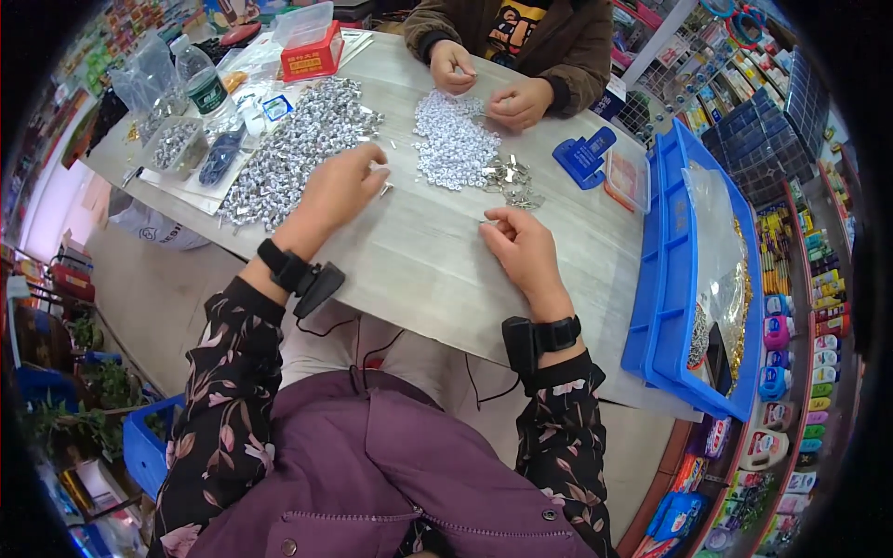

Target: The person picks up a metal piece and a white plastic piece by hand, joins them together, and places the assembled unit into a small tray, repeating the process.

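Observation:
My left hand (339,189) is over the table beside a large heap of small silver metal pieces (307,130). Its fingers are closed in a pinch, with a small silver piece (385,189) showing at the fingertips. To the right, my right hand (524,249) is low over the table, thumb and forefinger pressed together. Whatever lies between them is too small to make out. Just beyond it is a little pile of thin metal parts (513,177). A heap of small white ring-like pieces (453,139) lies in the middle, toward the far side.
Across the table, another person's hands (519,103) work at the white heap. A blue crate (651,270) stands along the right edge, near a blue stand (584,158) and a clear-lidded box (628,179). At far left are a red box (312,58), a bottle (202,82) and a tub (175,147).

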Demonstrator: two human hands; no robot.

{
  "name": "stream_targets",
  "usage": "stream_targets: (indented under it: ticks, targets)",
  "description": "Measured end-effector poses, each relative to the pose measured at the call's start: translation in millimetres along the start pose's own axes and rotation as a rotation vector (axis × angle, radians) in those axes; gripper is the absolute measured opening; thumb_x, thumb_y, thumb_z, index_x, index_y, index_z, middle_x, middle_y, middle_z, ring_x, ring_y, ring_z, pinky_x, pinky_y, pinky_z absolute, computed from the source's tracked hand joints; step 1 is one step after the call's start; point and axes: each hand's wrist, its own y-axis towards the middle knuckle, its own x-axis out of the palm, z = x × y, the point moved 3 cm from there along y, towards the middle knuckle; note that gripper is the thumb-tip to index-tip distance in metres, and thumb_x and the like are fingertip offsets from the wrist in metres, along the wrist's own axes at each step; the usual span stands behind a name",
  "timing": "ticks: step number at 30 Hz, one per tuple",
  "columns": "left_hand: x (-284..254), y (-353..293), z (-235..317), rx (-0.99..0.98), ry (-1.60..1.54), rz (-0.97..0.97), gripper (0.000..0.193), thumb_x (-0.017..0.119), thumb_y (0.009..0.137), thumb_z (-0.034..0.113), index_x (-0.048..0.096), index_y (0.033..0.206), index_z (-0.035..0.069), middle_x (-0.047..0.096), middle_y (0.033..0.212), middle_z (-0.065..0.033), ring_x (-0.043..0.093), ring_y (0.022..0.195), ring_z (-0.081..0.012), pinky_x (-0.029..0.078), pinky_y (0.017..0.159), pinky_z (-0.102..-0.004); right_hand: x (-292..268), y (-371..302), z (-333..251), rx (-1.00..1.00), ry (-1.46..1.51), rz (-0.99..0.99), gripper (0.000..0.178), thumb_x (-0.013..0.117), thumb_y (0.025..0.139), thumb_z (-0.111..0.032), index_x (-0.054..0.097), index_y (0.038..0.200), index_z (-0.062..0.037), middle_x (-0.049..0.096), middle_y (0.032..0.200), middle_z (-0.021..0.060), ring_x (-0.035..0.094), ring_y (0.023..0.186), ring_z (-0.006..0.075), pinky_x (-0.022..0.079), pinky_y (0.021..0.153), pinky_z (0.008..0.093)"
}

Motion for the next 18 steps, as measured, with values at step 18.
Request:
stream_targets:
  ticks: [18]
  targets:
    - [52, 21, 17, 0.188, 0.15, -0.238, 0.012, 0.055, 0.077, 0.012, 0.059, 0.082, 0.003, 0.059, 0.082, -0.0158, 0.058, 0.079, -0.035, 0.047, 0.07, -0.0411, 2, -3, -12, 0.01, -0.228, 0.018, 0.01, 0.065, 0.075, -0.021, 0.065, 0.078, -0.0112, 0.058, 0.071, 0.0055, 0.059, 0.067, 0.0243, 0.047, 0.059, 0.0343]
